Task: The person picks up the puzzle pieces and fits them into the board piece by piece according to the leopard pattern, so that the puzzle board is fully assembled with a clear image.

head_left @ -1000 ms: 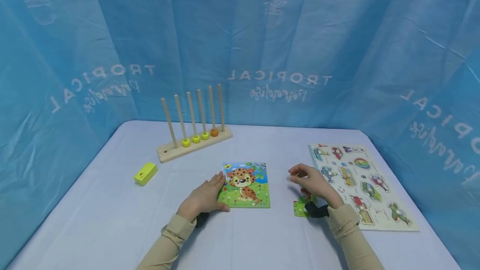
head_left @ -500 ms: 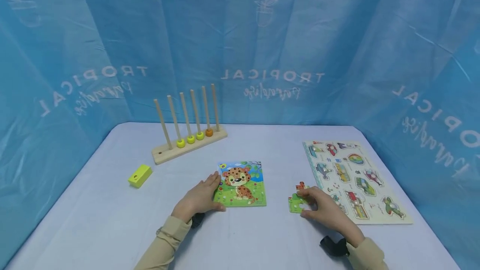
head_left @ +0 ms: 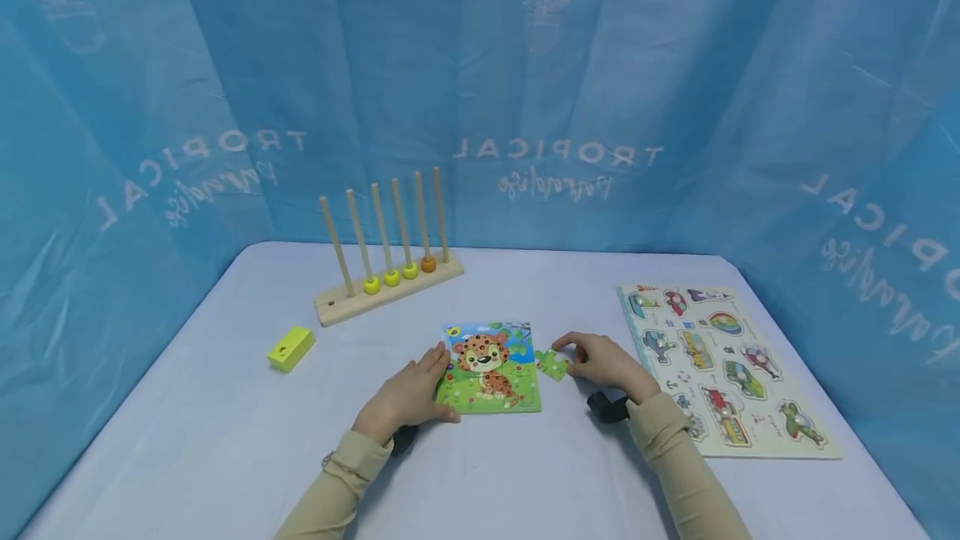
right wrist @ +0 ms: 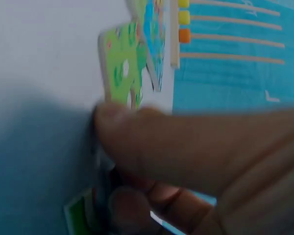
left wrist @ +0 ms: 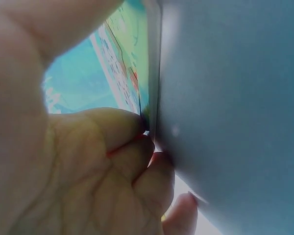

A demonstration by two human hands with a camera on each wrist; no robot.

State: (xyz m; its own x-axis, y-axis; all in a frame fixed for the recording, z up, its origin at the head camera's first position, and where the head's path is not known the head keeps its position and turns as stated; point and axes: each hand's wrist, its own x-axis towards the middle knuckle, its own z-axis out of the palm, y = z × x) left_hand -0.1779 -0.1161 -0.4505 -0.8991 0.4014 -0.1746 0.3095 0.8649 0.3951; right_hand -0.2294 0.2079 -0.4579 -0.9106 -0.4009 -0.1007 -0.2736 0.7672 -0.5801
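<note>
A square leopard jigsaw puzzle [head_left: 489, 369] lies flat at the middle of the table. My left hand [head_left: 408, 396] rests along its left side, fingers fairly straight at the edge and thumb stretched toward the lower corner. In the left wrist view the fingertips touch the edge of the puzzle [left wrist: 132, 54]. My right hand [head_left: 602, 359] pinches a green puzzle piece [head_left: 553, 363] just off the puzzle's right edge. The right wrist view shows the thumb on this green piece [right wrist: 120, 61], tilted above the cloth. Another green-edged bit [right wrist: 77, 215] shows below the fingers there, mostly hidden.
A wooden rack [head_left: 390, 290] with upright pegs and several yellow and orange rings stands at the back left. Near it lies a yellow block [head_left: 291, 348]. A vehicle peg board [head_left: 727, 373] lies at the right. A blue curtain [head_left: 480, 90] closes off the back.
My right hand reached down to the loose green and orange pieces at the right, took hold, and moved left with a green piece to beside the puzzle. My left hand stays on the puzzle's edge.
</note>
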